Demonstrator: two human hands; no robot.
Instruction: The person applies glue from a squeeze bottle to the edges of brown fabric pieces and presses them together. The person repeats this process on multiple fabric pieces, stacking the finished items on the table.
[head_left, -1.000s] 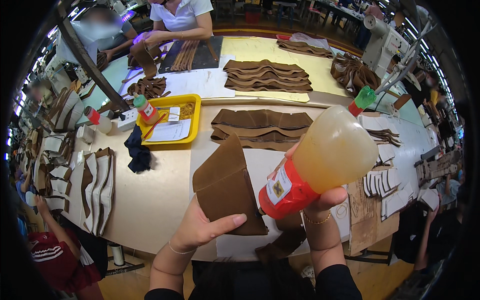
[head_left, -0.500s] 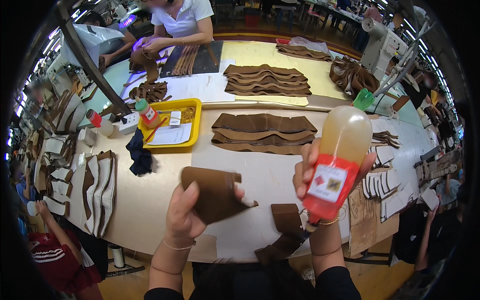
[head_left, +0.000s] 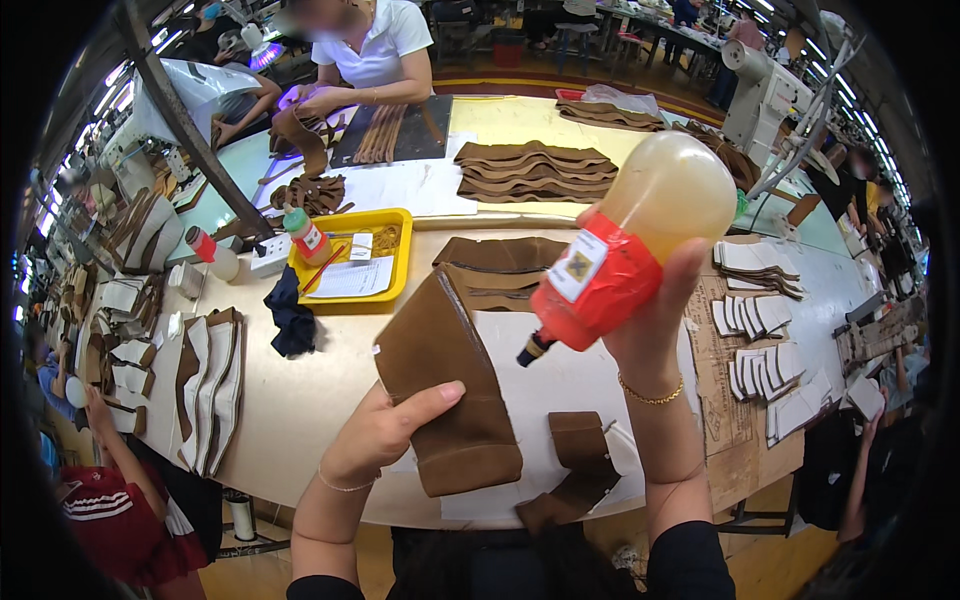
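My left hand [head_left: 378, 428] is closed on a brown leather piece [head_left: 440, 375], its thumb pressed flat on the near face. The piece hangs tilted above the worktable, with a dark strip along its right edge. My right hand [head_left: 655, 335] grips an upturned squeeze bottle [head_left: 675, 190] with a clear rounded body, amber liquid and a red-wrapped neck. Its black nozzle points down and left, to the right of the leather piece and apart from it. Below the bottle, another brown leather piece [head_left: 578, 440] lies folded near the table's front edge.
A yellow tray [head_left: 404, 255] holds a green-capped bottle, paper and rubber bands. Beside it lies a dark cloth [head_left: 290, 318]. Brown leather strips [head_left: 500, 252] lie ahead, and white-lined pieces [head_left: 760, 372] on the right. Across the table a person in a white shirt [head_left: 385, 45] handles leather.
My right hand has tipped the bottle, so its nozzle has swung up and left. The leather in my left hand has turned and now spreads out longer before me.
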